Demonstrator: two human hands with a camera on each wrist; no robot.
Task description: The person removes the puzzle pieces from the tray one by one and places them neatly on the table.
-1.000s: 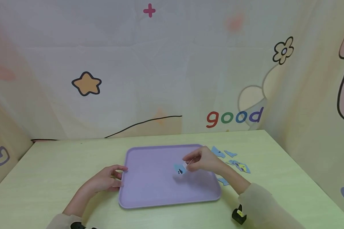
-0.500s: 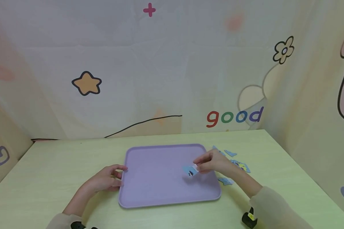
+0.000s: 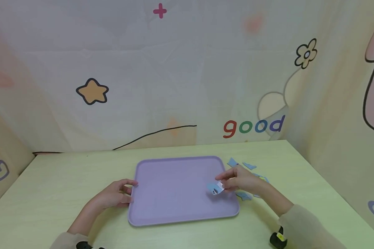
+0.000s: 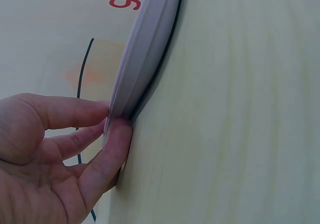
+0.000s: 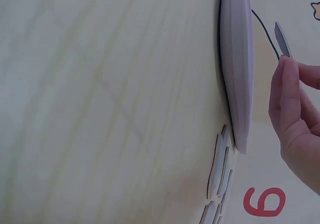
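A flat light-blue puzzle piece (image 3: 215, 188) with a white area and dark markings is pinched by my right hand (image 3: 241, 179) over the right part of the purple tray (image 3: 180, 193). In the right wrist view the same piece (image 5: 283, 39) stands tilted between thumb and fingers, above the tray rim (image 5: 237, 49). My left hand (image 3: 113, 194) holds the tray at its left edge. In the left wrist view, fingertips (image 4: 100, 111) and thumb meet the tray's rim (image 4: 150, 44).
Several blue printed pieces lie on the table right of the tray, among them a slim piece (image 3: 249, 166), one behind (image 3: 232, 162) and one in front (image 3: 244, 196). My right forearm partly covers others. A printed cloth (image 3: 162, 86) hangs behind the table (image 3: 65, 180).
My right hand has moved right with the pinched puzzle piece, from the tray's middle towards its right edge. My left hand stays at the tray's left edge.
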